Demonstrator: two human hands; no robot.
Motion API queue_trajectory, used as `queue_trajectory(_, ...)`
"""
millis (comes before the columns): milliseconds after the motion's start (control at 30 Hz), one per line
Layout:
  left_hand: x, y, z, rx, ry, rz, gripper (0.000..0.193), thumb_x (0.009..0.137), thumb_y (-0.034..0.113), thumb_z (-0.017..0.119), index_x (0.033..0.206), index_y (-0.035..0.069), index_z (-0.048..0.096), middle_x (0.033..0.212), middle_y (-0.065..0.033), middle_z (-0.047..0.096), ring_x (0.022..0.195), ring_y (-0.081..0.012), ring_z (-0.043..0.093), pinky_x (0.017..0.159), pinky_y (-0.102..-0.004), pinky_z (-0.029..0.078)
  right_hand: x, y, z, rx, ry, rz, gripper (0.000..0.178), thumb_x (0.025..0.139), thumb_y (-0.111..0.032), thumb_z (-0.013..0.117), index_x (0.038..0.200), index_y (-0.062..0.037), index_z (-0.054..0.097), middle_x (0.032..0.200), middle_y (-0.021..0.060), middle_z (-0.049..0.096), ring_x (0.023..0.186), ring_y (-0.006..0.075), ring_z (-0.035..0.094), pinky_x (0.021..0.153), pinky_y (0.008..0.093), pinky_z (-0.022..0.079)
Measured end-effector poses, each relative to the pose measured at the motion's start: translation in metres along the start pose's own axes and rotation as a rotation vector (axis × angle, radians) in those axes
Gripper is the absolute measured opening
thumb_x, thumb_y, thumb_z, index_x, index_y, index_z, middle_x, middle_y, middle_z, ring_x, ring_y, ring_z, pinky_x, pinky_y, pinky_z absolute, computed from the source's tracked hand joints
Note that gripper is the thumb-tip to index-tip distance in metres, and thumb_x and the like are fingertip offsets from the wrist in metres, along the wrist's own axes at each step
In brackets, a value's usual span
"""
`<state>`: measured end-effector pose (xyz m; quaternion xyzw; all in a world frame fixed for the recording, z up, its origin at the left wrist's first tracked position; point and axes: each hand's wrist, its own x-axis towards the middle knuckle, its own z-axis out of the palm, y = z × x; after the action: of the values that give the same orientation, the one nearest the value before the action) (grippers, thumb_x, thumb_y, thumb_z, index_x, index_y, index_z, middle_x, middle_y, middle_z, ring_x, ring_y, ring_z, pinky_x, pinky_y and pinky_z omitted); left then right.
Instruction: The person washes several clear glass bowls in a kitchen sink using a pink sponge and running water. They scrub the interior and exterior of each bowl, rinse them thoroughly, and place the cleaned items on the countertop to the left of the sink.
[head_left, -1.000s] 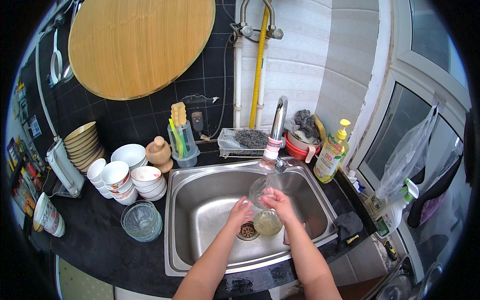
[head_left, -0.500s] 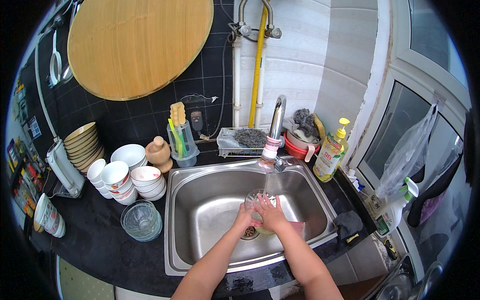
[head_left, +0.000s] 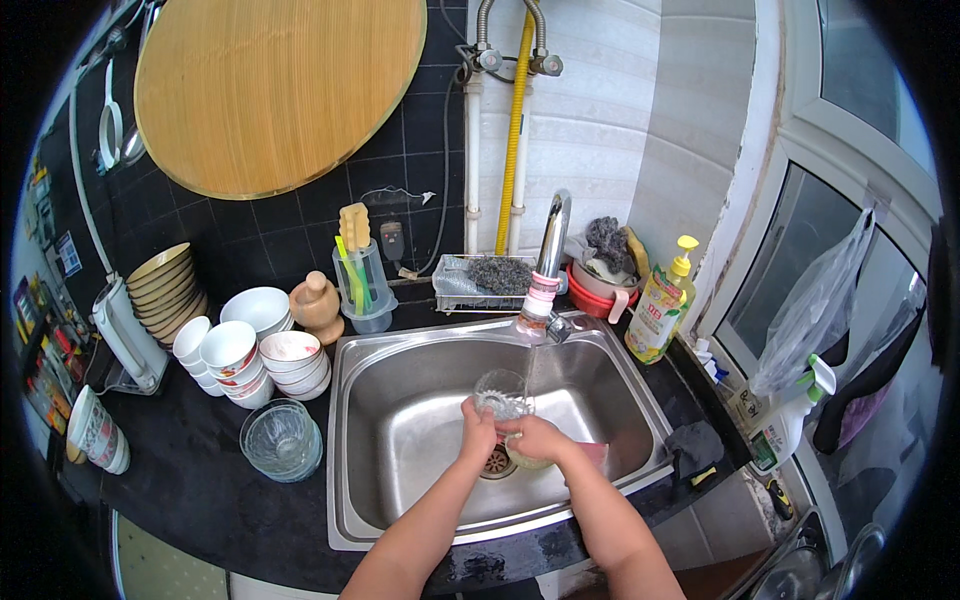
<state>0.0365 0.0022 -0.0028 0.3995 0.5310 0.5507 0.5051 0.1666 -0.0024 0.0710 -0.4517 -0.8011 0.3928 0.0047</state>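
Note:
Over the sink drain, a clear glass bowl [head_left: 502, 388] is tilted below the running tap [head_left: 549, 255]. My left hand [head_left: 479, 430] grips its near left side, fingers closed around the wall. On the near right, my right hand [head_left: 538, 439] is closed against the bowl's lower edge, its fingertips partly hidden. A thin stream of water falls by the bowl's right side. Beneath my right hand a pale greenish round thing [head_left: 530, 460] shows in part; its kind is unclear. A pink cloth [head_left: 594, 455] lies in the sink [head_left: 400, 480] to the right.
Left of the sink stand stacked glass bowls [head_left: 281, 442], stacked white bowls [head_left: 292, 362] and a wooden mortar [head_left: 317, 308]. A wire rack [head_left: 484, 284] with scouring pads sits behind the sink. A yellow soap bottle [head_left: 660, 305] and a dark cloth [head_left: 695, 449] are on the right.
The glass bowl has shifted slightly left and tilted. My right hand, spread over the bowl earlier, has drawn back toward me with its fingers curled; my left now grips the side.

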Motion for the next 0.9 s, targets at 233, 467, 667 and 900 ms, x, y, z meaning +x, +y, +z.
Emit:
queue_trajectory(233,-0.003,0.003,0.006,0.179,0.044,0.374,0.046,0.084,0.002,0.037,0.127,0.004,0.020,0.114,-0.0214,0.043,0.093,-0.0284,0.053,0.063,-0.0318,0.048,0.005,0.011,0.018,0.032,0.873,0.265,0.076,0.062,-0.041,0.072,0.112,0.0062,0.040,0.096,0.0238,0.057,0.092,0.0329,0.056,0.081,0.0356,0.043)
queue_trajectory(467,-0.011,0.037,-0.007,-0.112,-0.156,-0.115,0.046,0.082,0.003,0.042,0.126,0.003,0.027,0.120,-0.0227,0.040,0.110,-0.0320,0.043,0.090,-0.0399,0.035,0.016,0.040,0.003,0.093,0.826,0.243,0.034,0.079,-0.032,0.055,0.095,-0.0020,0.055,0.074,0.0177,0.061,0.075,0.0319,0.060,0.070,0.0377,0.045)
queue_trajectory(667,-0.027,0.031,0.002,1.095,0.045,0.589,0.055,0.086,0.027,0.042,0.131,0.001,0.023,0.135,-0.0206,0.023,0.127,-0.0360,0.015,0.100,-0.0526,0.013,-0.001,0.009,0.000,-0.119,1.031,0.200,0.020,0.082,-0.020,0.048,0.093,-0.0049,0.056,0.069,0.0215,0.059,0.067,0.0387,0.057,0.063,0.0476,0.044)
queue_trajectory(900,-0.035,0.022,0.016,0.911,-0.677,0.317,0.061,0.088,0.045,0.029,0.130,0.000,0.028,0.140,-0.0152,0.018,0.131,-0.0258,0.007,0.102,-0.0518,0.000,-0.009,0.001,-0.006,-0.186,1.055,0.190,0.019,0.081,-0.017,0.049,0.095,-0.0072,0.055,0.069,0.0210,0.059,0.066,0.0381,0.057,0.062,0.0473,0.045)
